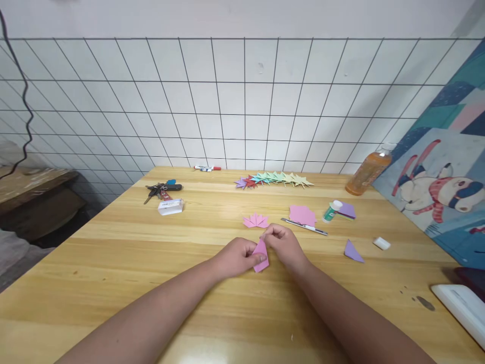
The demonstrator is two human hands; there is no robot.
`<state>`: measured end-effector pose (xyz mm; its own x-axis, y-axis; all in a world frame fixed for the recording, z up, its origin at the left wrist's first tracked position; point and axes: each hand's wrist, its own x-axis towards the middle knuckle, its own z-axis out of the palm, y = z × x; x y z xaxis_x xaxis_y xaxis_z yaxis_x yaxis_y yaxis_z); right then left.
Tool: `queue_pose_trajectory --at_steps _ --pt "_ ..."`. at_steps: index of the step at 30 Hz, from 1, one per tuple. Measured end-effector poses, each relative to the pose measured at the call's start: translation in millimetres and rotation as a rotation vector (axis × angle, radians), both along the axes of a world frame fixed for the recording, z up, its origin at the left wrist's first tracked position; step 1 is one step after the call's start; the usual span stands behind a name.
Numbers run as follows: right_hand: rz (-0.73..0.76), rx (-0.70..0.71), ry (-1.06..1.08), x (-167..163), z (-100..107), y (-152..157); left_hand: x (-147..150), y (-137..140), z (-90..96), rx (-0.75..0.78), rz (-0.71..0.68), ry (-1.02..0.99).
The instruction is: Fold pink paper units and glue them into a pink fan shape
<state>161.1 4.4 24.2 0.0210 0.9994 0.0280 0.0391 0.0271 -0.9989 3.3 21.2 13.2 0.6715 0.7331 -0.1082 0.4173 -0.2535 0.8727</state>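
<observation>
A small folded piece of pink paper (pixel 260 259) is held between both hands above the wooden table. My left hand (pixel 237 258) pinches its lower part, with the thumb lying across the front. At its top tip, my right hand (pixel 283 243) has finger and thumb closed on the paper. Just beyond the hands lies a pink folded paper fan shape (pixel 255 220). Pink paper squares (pixel 302 215) lie to its right, with a slim utility knife (pixel 304 226) along their near edge.
Folded paper leaves in several colours (pixel 275 179) form a row at the back. Keys (pixel 162 189), a white box (pixel 170 207) and a marker (pixel 207 168) lie left. Rightward are a glue stick (pixel 332 211), purple paper (pixel 353 252), an eraser (pixel 381 243) and a bottle (pixel 368 171).
</observation>
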Motion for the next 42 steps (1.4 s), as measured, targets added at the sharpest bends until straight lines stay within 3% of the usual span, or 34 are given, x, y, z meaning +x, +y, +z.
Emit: queue_pose_trajectory --at_steps 5,9,15,19,22,28,34,42 --pt "0.092 -0.095 0.107 7 -3 4 0 3 4.7 -0.068 0.011 -0.069" --pt "0.133 -0.127 0.056 11 -1 3 -2 6 2.9 -0.124 0.012 -0.104" --pt "0.116 -0.044 -0.04 7 1 2 -2 5 -4.1 -0.033 -0.005 -0.054" --pt "-0.016 0.037 -0.082 7 0 3 -2 4 -1.7 -0.051 -0.035 -0.06" --pt "-0.072 0.053 -0.057 8 0 4 -1 5 -0.4 -0.054 0.023 -0.053" --pt "0.072 -0.051 -0.053 7 1 2 0 6 -1.3 -0.122 0.134 -0.115" --pt "0.074 -0.004 -0.122 6 0 1 0 9 -2.5 -0.001 0.215 -0.252" --pt "0.079 -0.019 -0.104 5 -4 3 -5 17 1.7 -0.212 0.181 -0.367"
